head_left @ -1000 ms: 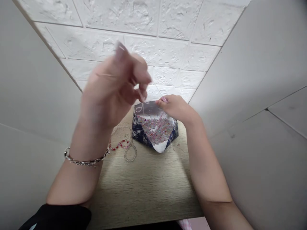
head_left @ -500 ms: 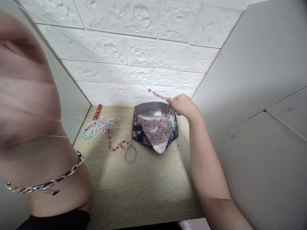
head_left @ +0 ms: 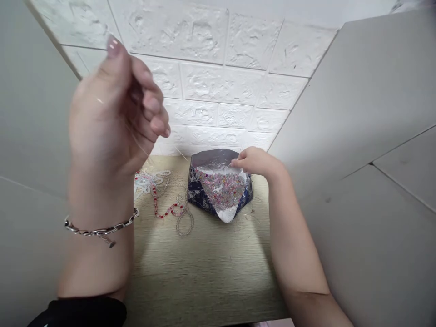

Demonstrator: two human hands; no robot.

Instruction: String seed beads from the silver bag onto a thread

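Observation:
My left hand is raised at the upper left, fingers curled in, a chain bracelet around the wrist. Clear beading thread crosses its palm and runs out below it. Over the open bag, my right hand pinches its thumb and fingers together; a thin bit of thread shows at the fingertips. Loose, mixed pink and clear beads fill the front of the dark blue patterned bag, which has a silvery inside. A pinkish strand seems to lie among these beads.
Left of the bag lie a heap of white beaded strands, a red-and-pink beaded strand and a looped clear strand on the wooden tabletop. A white brick-patterned wall rises behind, with grey panels at both sides.
My left hand has moved away from the camera and rightward, its fingers now visible. My right hand has lowered toward the beads, and the beaded strand it held up has dropped into the bag.

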